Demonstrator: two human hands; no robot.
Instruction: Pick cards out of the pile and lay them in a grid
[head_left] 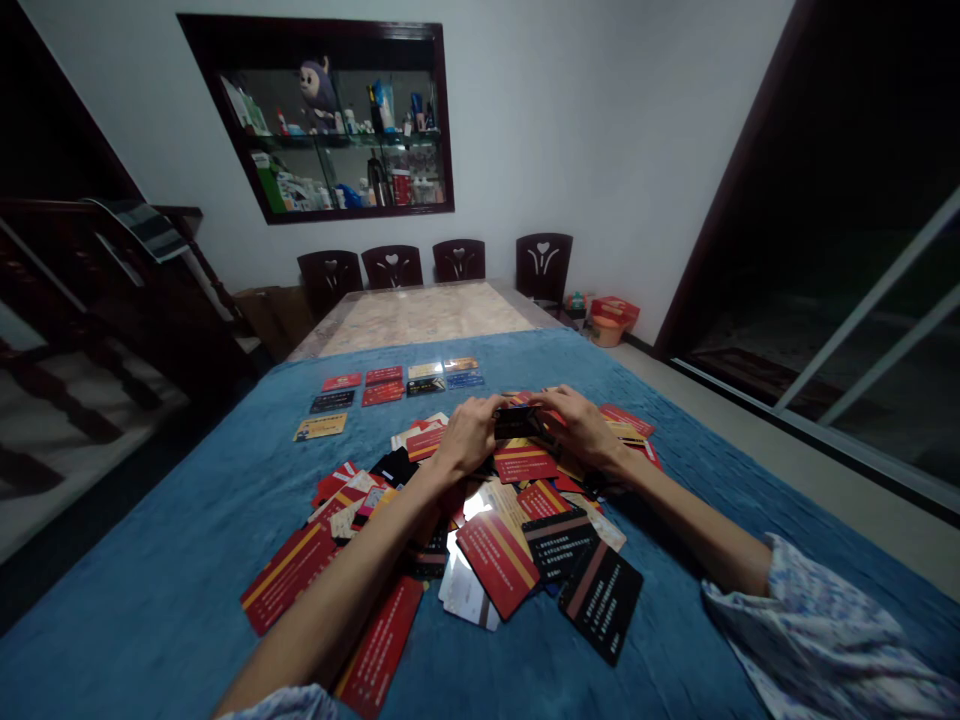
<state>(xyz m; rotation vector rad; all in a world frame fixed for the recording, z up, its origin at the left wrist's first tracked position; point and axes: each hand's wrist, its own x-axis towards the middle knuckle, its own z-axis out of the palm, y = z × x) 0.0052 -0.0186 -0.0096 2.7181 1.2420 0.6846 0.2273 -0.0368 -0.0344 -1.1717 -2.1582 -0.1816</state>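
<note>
Over the far side of a loose card pile, my left hand (474, 432) grips a black plastic card (516, 422) by its left end. My right hand (576, 425) has its fingers bent at the right end of that same card. Beneath and around both hands lie red cards (499, 562), black cards (604, 598) and a few pale ones, overlapping at all angles. Beyond my left hand, several cards lie in short rows, among them a yellow card (320, 427), a dark card (332, 402) and a blue card (466, 381).
A blue cloth (172, 560) covers the near part of the table; its far end is bare marble-like top (435, 312). Dark chairs (544, 265) stand along the far side. A wall shelf (341, 135) holds bottles and a plush toy. An orange bucket (607, 328) sits on the floor.
</note>
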